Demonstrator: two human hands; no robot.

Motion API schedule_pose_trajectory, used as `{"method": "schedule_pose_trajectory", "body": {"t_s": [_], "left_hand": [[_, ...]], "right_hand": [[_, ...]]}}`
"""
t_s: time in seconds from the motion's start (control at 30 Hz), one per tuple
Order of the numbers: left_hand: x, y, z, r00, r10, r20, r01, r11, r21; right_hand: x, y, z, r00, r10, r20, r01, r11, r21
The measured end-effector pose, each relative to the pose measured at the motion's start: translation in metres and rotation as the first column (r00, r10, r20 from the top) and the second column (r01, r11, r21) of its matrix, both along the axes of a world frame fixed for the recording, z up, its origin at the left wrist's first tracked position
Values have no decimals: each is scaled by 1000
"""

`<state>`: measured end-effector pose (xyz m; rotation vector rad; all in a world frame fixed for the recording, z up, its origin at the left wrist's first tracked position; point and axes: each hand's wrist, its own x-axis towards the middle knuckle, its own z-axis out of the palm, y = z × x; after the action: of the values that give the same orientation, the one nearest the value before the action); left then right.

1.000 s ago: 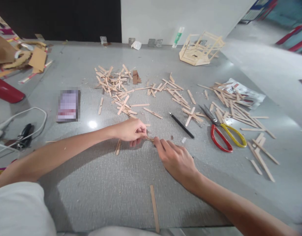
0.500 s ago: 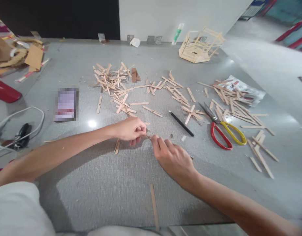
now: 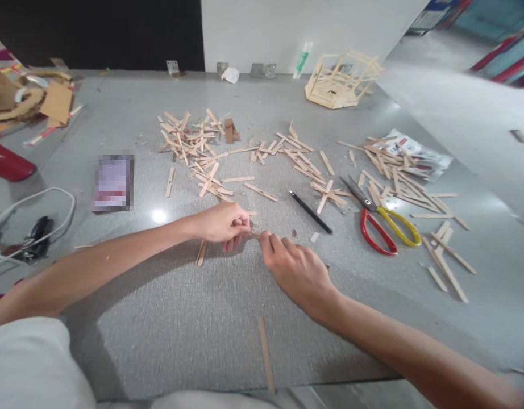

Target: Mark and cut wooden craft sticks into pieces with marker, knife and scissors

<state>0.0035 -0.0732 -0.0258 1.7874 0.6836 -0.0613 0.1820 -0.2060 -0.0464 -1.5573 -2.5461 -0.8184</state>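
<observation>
Both of my hands meet over the grey mat (image 3: 181, 318) near the middle of the table. My left hand (image 3: 223, 222) is closed, pinching one end of a small wooden stick piece (image 3: 256, 234). My right hand (image 3: 294, 271) is closed too, its fingertips pinching the other end of the same piece. Two sticks (image 3: 200, 253) lie side by side under my left wrist. A single long stick (image 3: 265, 353) lies on the mat near the front edge.
Heaps of wooden sticks (image 3: 194, 142) spread across the table's middle and right (image 3: 398, 182). A black pen (image 3: 310, 211) and red-and-yellow scissors (image 3: 383, 224) lie to the right. A stick-built frame (image 3: 341, 79), a glue tube (image 3: 302, 59), a phone (image 3: 112, 183) and cables (image 3: 36, 227) surround them.
My hands have stayed together on the small stick piece; the right hand's fingers have shifted slightly toward the left hand. The view has drifted a little.
</observation>
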Motion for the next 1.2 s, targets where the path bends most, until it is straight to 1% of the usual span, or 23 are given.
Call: {"method": "schedule_pose_trajectory", "body": {"t_s": [0.13,0.2,0.23,0.27,0.3,0.37,0.43,0.47,0.5,0.57,0.7,0.87,0.97,1.2], "left_hand": [[-1,-1,2,1000,-23,19,23,1000,13],[0,-5,8,999,14,43,-16,999,37],[0,-8,13,996,51,71,-54,998,45],[1,-11,19,987,110,114,-115,993,41],[2,-16,27,974,163,160,-169,985,24],[2,-25,44,938,253,238,-259,966,-6],[2,-36,62,918,275,286,-275,961,-39],[1,-42,70,914,277,296,-273,960,-55],[1,-47,77,910,290,297,-282,957,-72],[-2,-55,86,902,306,304,-281,951,-125],[-6,-66,91,887,316,336,-272,947,-172],[-9,-72,94,872,334,358,-289,941,-174],[-9,-73,96,875,323,360,-268,944,-194],[-11,-76,99,882,312,353,-258,947,-193]], "right_hand": [[12,1,-4,994,40,-101,-36,998,44],[20,2,-2,966,80,-244,-60,994,91],[24,2,1,929,95,-357,-56,992,116],[27,2,6,871,99,-482,-41,991,130],[29,1,12,791,92,-605,-18,992,128],[31,-2,26,611,33,-791,31,997,65],[29,-7,41,456,-22,-890,38,999,-5],[27,-10,47,398,-32,-917,35,999,-20],[25,-13,53,351,-33,-936,35,999,-22],[21,-17,62,287,-25,-957,40,999,-15],[17,-20,70,226,-1,-974,42,999,8],[16,-20,72,192,63,-979,10,998,66],[15,-20,72,196,80,-977,9,996,84],[14,-20,71,251,152,-956,40,985,168]]}}
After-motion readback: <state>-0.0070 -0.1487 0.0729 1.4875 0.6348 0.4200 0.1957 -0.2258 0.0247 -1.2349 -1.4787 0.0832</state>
